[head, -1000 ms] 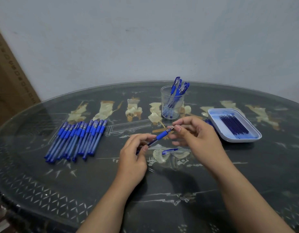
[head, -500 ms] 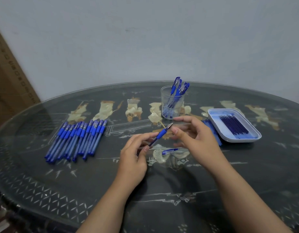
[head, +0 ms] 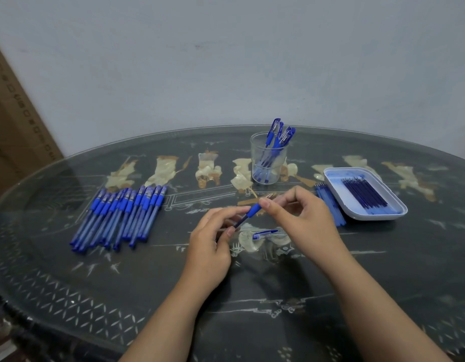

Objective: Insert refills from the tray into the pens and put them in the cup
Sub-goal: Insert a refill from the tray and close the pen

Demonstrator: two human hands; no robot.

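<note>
Little has shifted since the earlier frame: the right hand [head: 304, 220] has only nudged its thumb onto the blue grip of the pen [head: 253, 210], and the left hand [head: 210, 246] pinches the barrel, so both sets of fingers are closed on it above the counter [head: 383, 283]. A few finished pens stand in the cup [head: 268, 163]. With a long row of pens [head: 121, 215] and the refills [head: 364, 195] in the tray [head: 398, 205] still waiting, I judge the job less than half done.

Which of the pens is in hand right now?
The pen gripped between left hand and right hand; the rest lie in the row or stand in the cup.

Rear of pen [head: 253, 211] hidden in left hand [head: 210, 240] (tip blurry); cardboard box [head: 14, 121] cut off, L edge.
</note>
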